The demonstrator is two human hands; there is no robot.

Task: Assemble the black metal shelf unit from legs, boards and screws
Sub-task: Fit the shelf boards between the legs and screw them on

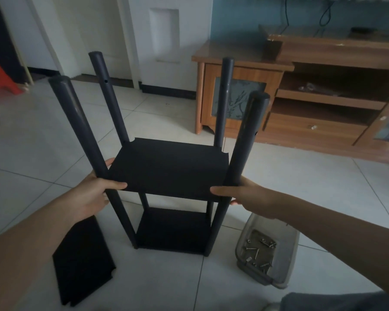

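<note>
A: Black sheet-metal middle board (169, 167) held level between four dark grey round metal legs (81, 135), above the black bottom board (173, 227) already seated low on the same legs. Frame upright on the pale tiled floor (32, 153), in front of the brown wooden cabinet (301, 97).

B: Hand state?

A: Left hand (94, 194): thumb laid on top of the middle board at its near left corner, fingers curled round the near left leg. Right hand (240, 191): thumb on top at the near right corner, remaining fingers hidden behind the near right leg; probably pinching board against leg, not confirmable.

B: Fixings?

A: None visible at the middle board. Silver screws (259, 252) loose in the clear plastic tray (281, 265) on the floor, near the frame's near right foot. Spare black board (81, 261) flat on the floor by the near left foot.

B: Risks?

A: Board likely supported by grip alone; release of either hand to reach the tray would probably drop or tilt that side. Far corners out of reach, so misalignment with the leg holes possible there. Leg tops splayed apart; further spread would loosen the board's seating. Tray close to the right elbow; possible spill of screws.
</note>
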